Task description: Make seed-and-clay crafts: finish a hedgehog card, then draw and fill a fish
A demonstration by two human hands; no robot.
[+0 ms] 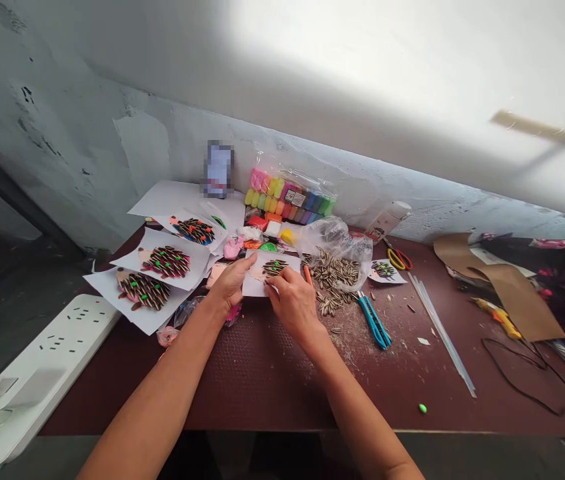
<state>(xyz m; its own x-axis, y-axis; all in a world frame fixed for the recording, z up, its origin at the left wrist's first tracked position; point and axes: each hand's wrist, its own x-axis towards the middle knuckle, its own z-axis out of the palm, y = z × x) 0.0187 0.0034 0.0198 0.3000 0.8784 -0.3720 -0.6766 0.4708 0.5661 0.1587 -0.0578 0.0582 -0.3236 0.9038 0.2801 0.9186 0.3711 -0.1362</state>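
A small white paper card lies in front of me, bearing a small hedgehog figure of clay and striped sunflower seeds with green dots. My left hand grips the card's left edge, thumb on top. Over the card's lower right part, my right hand has its fingertips pinched together beside the figure; anything between them is too small or hidden to name. Just right of that hand is a heap of sunflower seeds, spilling from a clear plastic bag. An orange stick-like thing touches the heap's left side.
Finished-looking hedgehog sheets overlap at left, near a white power strip. Coloured clay packs stand behind. Rightward are a blue cutter, scissors, glue sticks, a yellow glue gun with cord, and a green clay ball.
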